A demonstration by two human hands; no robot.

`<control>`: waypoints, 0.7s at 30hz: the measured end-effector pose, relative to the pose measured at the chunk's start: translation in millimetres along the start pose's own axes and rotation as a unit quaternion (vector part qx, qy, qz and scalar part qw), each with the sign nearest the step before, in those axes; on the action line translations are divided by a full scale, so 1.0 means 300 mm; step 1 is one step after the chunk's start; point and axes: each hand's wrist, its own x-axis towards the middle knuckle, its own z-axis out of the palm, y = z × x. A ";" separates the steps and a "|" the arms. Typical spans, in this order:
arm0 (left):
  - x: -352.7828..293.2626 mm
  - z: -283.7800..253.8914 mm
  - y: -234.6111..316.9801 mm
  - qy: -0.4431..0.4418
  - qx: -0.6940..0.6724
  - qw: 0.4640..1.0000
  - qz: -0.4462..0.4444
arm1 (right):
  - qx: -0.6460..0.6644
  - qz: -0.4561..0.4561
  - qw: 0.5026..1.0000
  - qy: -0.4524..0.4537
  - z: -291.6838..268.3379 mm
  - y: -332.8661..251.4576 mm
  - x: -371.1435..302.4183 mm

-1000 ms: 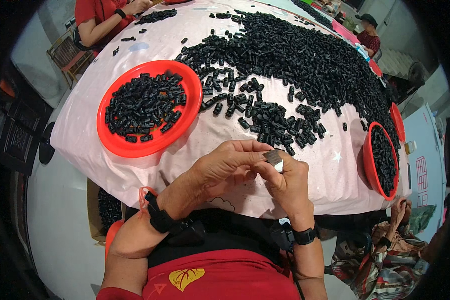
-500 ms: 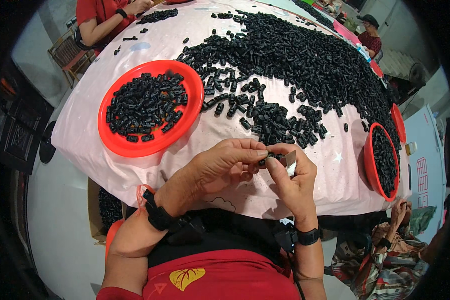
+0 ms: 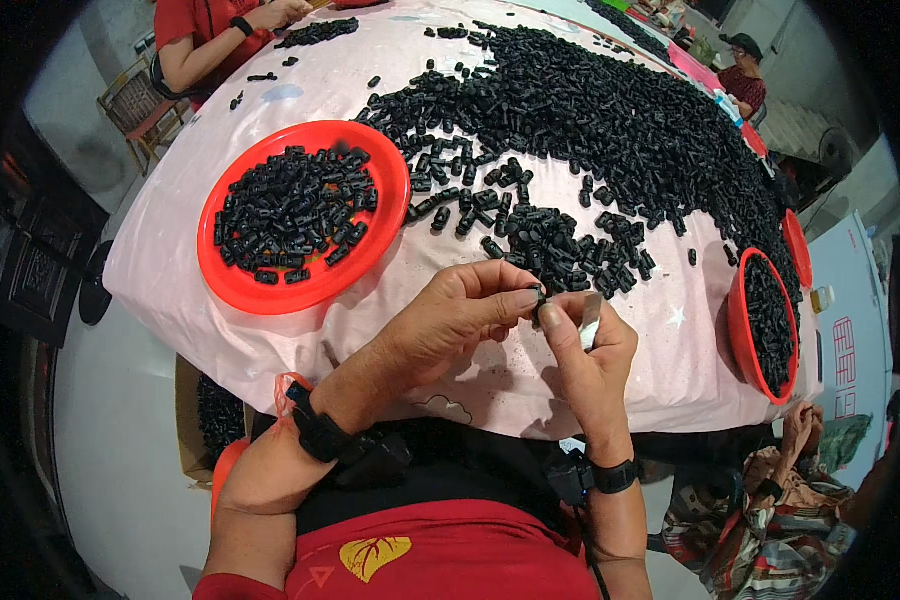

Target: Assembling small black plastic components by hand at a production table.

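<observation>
A small, partly hidden black piece (image 3: 540, 291) sits pinched in the left hand (image 3: 472, 312); a thin, silvery strip (image 3: 591, 315) stands nearly upright in the right hand (image 3: 594, 352).

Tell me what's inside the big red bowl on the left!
The red bowl holds a heap of small black pieces. Its red side shows around them, but the heap covers most of the bottom, so I can't see what lies underneath.
</observation>
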 end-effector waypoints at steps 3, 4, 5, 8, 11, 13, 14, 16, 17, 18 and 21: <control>-0.001 -0.001 0.000 0.005 -0.019 1.000 -0.011 | -0.039 -0.053 0.998 -0.013 -0.006 0.004 0.006; -0.001 -0.003 0.001 0.005 -0.019 1.000 -0.011 | -0.058 -0.025 0.998 -0.024 -0.020 0.005 0.008; -0.002 -0.005 0.003 -0.005 -0.019 1.000 -0.011 | -0.076 0.004 0.997 -0.034 -0.029 0.006 0.008; -0.003 -0.007 0.003 -0.028 -0.022 0.999 -0.019 | -0.076 -0.017 0.996 -0.043 -0.023 0.012 0.009; -0.012 0.003 0.014 -0.038 -0.023 0.998 -0.039 | -0.150 -0.008 0.986 -0.070 -0.022 0.009 0.005; -0.011 0.005 0.015 -0.035 -0.023 0.998 -0.053 | -0.144 -0.001 0.988 -0.062 -0.019 0.008 0.005; -0.008 -0.002 0.011 -0.054 -0.029 0.997 -0.048 | -0.151 -0.012 0.986 -0.062 -0.021 0.016 0.005; -0.008 -0.004 0.009 -0.072 -0.035 0.996 -0.043 | -0.159 -0.023 0.985 -0.062 -0.022 0.019 0.005; -0.008 -0.003 0.007 -0.080 -0.047 0.995 -0.043 | -0.155 -0.014 0.986 -0.065 -0.022 0.019 0.005; -0.008 -0.004 0.007 -0.089 -0.058 0.993 -0.043 | -0.152 -0.004 0.986 -0.069 -0.021 0.020 0.004; -0.005 -0.013 0.004 -0.089 -0.049 0.993 -0.063 | -0.158 -0.006 0.985 -0.069 -0.021 0.027 0.003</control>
